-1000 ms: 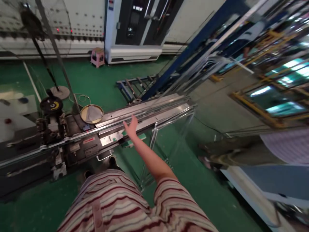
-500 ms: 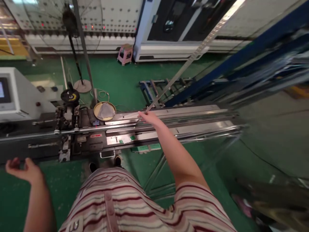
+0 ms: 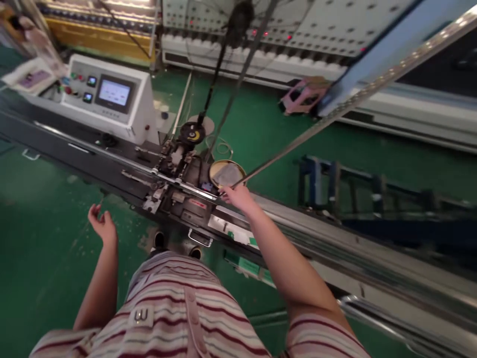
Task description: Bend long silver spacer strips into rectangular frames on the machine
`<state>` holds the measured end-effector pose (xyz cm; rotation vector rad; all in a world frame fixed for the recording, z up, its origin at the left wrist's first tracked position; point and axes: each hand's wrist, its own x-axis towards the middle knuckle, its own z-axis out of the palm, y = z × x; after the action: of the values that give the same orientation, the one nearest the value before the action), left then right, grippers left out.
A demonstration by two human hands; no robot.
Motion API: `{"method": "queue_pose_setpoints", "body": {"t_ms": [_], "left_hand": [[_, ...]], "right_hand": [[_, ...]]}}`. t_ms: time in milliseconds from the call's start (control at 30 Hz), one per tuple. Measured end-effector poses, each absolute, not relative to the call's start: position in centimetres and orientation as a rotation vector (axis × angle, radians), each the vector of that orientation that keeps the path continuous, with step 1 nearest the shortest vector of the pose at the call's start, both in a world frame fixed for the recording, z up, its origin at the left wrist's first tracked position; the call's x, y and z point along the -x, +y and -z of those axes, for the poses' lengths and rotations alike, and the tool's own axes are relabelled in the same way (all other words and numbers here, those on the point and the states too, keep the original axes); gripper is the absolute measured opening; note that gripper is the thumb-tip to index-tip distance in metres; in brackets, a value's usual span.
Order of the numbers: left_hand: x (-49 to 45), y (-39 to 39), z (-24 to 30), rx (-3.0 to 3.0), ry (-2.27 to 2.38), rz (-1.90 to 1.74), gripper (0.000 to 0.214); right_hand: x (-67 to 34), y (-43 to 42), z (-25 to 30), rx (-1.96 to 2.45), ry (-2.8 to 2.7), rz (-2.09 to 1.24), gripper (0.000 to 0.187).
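My right hand (image 3: 237,197) is closed around the lower end of a long, thin metal strip (image 3: 313,127), which slants up to the upper right, its far part dotted with bright spots. That hand is over the dark machine bench (image 3: 89,154), beside a round yellow-rimmed dish (image 3: 227,163) with a grey cloth (image 3: 228,175) in it. A shiny bar (image 3: 197,190) lies along the bench, its end close to my fingers. My left hand (image 3: 103,225) hangs over the floor in front of the bench, fingers apart and slightly curled, holding nothing.
Clamp fittings (image 3: 175,159) and a black wheel (image 3: 193,133) are on the bench left of the dish. A control panel (image 3: 112,92) stands at the back left. Behind are a pink stool (image 3: 303,95) and a blue frame (image 3: 335,191). Another person's arm (image 3: 42,42) shows top left.
My view has turned left, bringing the control panel into sight. My right hand has moved left along the bench with the metal strip, nearer the dish and clamps. My left hand stays empty.
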<state>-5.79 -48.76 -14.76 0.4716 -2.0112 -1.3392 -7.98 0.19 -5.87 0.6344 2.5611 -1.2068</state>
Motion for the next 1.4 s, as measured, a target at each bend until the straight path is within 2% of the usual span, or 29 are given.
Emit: {"method": "queue_pose_setpoints", "body": {"t_ms": [467, 733, 967, 1133, 1267, 1400], "left_hand": [[3.9, -62.0, 18.0, -0.639, -1.967, 1.165, 0.029], [10.2, -63.5, 17.2, -0.448, -2.107, 1.348, 0.027], [21.6, -55.9, 12.5, -0.418, -1.901, 2.171, 0.067], [24.2, -46.4, 6.9, -0.125, -1.933, 2.637, 0.091], [21.1, -37.2, 2.8, 0.220, -1.815, 2.727, 0.107], [16.3, -28.2, 1.4, 0.361, -1.837, 2.616, 0.104]], "right_hand": [[20.9, -21.1, 6.4, -0.445, 2.552, 1.287, 0.032], [26.0, -30.5, 5.3, -0.597, 2.334, 1.672, 0.026], [21.7, -26.5, -0.8, -0.562, 2.090, 1.939, 0.023], [16.0, -19.7, -4.2, -0.607, 2.045, 2.060, 0.022], [10.8, -13.5, -4.3, -0.670, 2.001, 2.186, 0.026], [4.5, -6.4, -3.8, -0.803, 2.002, 2.247, 0.041]]}}
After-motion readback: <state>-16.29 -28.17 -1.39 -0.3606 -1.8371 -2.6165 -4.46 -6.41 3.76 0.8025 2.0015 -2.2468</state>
